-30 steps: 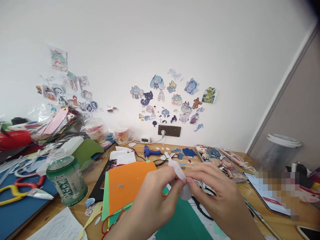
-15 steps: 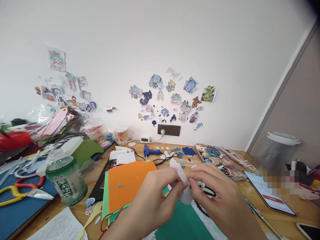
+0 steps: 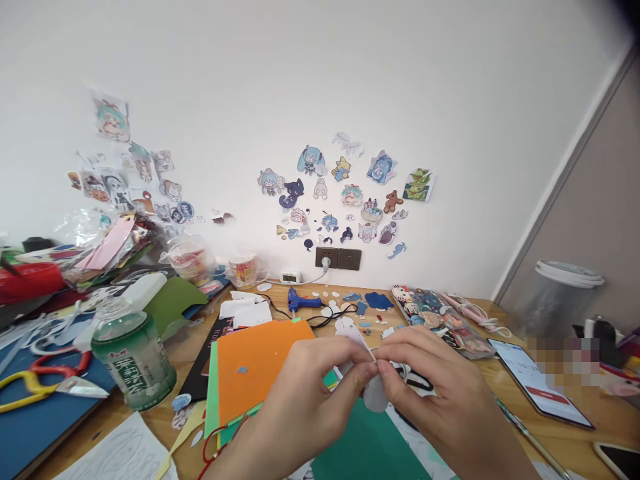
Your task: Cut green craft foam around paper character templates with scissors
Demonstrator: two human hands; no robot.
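Between my two hands is a small piece of white paper (image 3: 375, 395), pinched at its middle. My left hand (image 3: 325, 380) is closed on its left side, thumb and forefinger pressed together. From the right, my right hand (image 3: 430, 387) grips the same paper with its fingertips touching those of the left. One end of the paper stands up above the fingers and a rounded end hangs below. Under the hands lies a dark green sheet (image 3: 370, 440), and scissors with black handles (image 3: 420, 381) are partly hidden behind my right hand.
Orange paper (image 3: 260, 360) tops a stack at left, beside a green plastic bottle (image 3: 133, 360). Yellow-handled scissors (image 3: 80, 388) lie further left. A blue glue gun (image 3: 303, 302) and paper scraps are at the back. A phone (image 3: 540, 383) and a paintbrush (image 3: 530, 437) lie right.
The white paper has turned a little between my fingers, so its upper end now leans more to the left. Both hands stay in nearly the same place.
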